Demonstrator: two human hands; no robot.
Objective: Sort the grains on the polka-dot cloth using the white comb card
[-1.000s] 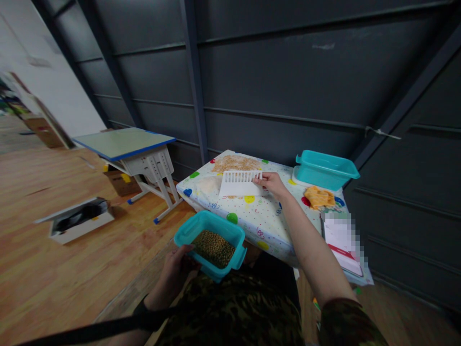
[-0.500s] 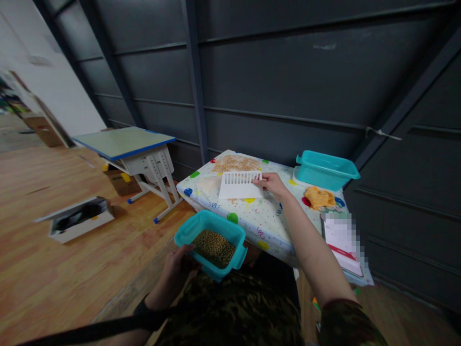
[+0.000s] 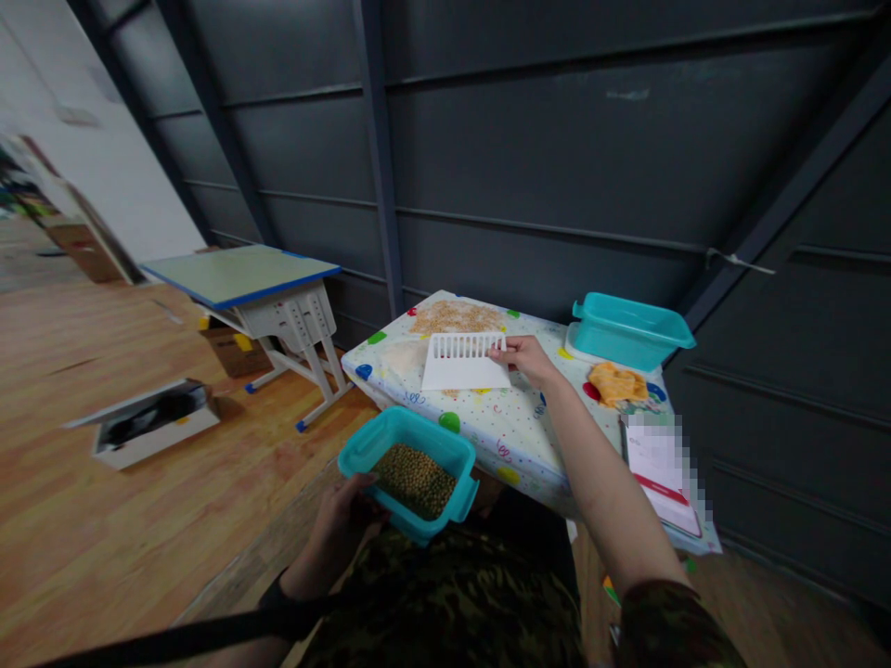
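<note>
My left hand point(image 3: 348, 510) grips the near left rim of a teal plastic tub point(image 3: 452, 450), held in front of the table's edge. Small round greenish-brown beans or peas point(image 3: 416, 480) lie in the tub. In my right hand point(image 3: 522, 357) is a flat white plastic scraper point(image 3: 465, 374) with a row of slots near its upper edge; I pinch it by its right side. The scraper is over the patterned tablecloth point(image 3: 459, 436). Behind it, light brown grains point(image 3: 456, 316) are spread on the cloth, and a pale powdery patch point(image 3: 404, 355) lies to its left.
A second teal tub point(image 3: 630, 329) stands at the table's back right, with an orange cloth point(image 3: 616, 383) and a clipboard-like sheet point(image 3: 661, 473) nearer me. Left are a desk point(image 3: 243, 274) and an open white box point(image 3: 157, 427) on the floor. A dark panelled wall point(image 3: 557, 167) rises behind.
The scraper has tilted slightly, its lower edge a little nearer me. My left hand and the tub of beans stay almost where they were.
</note>
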